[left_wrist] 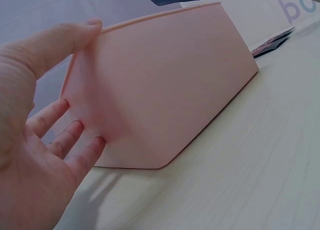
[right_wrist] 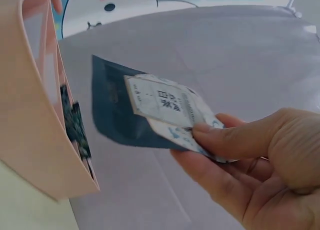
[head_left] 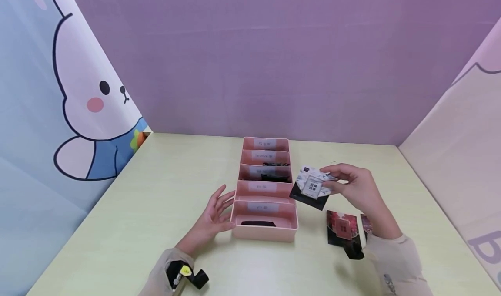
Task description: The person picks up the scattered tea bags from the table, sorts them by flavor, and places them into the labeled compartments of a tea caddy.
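Observation:
My right hand [head_left: 354, 185] pinches a black-and-white tea sachet [head_left: 312, 185] between thumb and fingers, just right of a pink divided box [head_left: 264, 233]. In the right wrist view the sachet [right_wrist: 125, 102] is tilted, its pale label facing up. My left hand [head_left: 213, 215] rests at the box's front left corner, thumb at the rim and relaxed fingertips against the wall, as the left wrist view shows. Dark sachets stand in some compartments: one sachet [head_left: 258, 223] in the front one, others farther back. White labels [head_left: 263, 206] mark the compartments.
Red-and-black sachets [head_left: 342, 228] lie on the pale table [head_left: 188, 165] right of the box, partly hidden by the right wrist's strap and sleeve. A purple backdrop [head_left: 250, 69] closes off the back, with printed panels at both sides.

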A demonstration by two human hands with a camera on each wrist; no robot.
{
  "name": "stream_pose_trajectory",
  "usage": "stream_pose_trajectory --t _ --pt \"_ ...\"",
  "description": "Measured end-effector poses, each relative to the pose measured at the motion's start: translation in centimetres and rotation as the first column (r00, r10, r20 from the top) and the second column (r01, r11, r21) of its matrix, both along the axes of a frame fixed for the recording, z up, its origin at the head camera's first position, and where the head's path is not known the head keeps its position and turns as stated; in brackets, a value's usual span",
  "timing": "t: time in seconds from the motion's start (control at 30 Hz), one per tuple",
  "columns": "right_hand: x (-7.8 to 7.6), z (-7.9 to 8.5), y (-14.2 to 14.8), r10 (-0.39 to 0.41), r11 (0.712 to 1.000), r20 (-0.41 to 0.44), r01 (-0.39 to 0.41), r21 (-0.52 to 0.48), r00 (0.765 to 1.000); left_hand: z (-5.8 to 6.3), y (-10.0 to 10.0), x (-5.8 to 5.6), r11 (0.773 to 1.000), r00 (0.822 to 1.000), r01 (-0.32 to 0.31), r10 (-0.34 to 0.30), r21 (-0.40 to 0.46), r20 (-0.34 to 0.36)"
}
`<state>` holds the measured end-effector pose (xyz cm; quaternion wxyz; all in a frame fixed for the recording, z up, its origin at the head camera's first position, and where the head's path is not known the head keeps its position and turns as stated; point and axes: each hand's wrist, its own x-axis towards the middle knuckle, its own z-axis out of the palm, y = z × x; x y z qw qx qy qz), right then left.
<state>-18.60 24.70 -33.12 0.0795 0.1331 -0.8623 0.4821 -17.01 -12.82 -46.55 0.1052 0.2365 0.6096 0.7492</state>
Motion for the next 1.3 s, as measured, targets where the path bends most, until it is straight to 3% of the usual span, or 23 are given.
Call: stream_pose_trajectory --t 0.43,0.8,0.93,1.07,1.3 --pt "0.2 -1.5 -2.7 0.068 0.985 -0.077 -0.079 -0.151 0.995 -0.1 0.0 -0.1 1.000 1.000 0.002 -0.002 -0.019 0.007" --pt "0.7 -2.9 -5.0 0.171 0.969 -0.159 -0.195 -0.152 0.972 0.0 -0.1 0.0 1.000 1.000 0.002 -0.002 -0.022 0.006" --pt "0.7 -3.5 -5.4 0.232 0.962 -0.217 -0.257 -0.097 0.948 0.0 -0.1 0.0 1.000 1.000 0.000 0.000 -0.026 0.005" --pt "0.6 -3.9 -5.5 0.313 0.942 -0.287 -0.334 -0.024 0.905 0.0 -0.1 -0.1 1.000 1.000 0.002 -0.002 -0.022 -0.003" --pt "0.3 -4.3 -5.3 0.466 0.879 -0.318 -0.473 0.061 0.826 -0.2 -0.1 -0.1 1.000 1.000 0.001 -0.001 -0.019 -0.003"
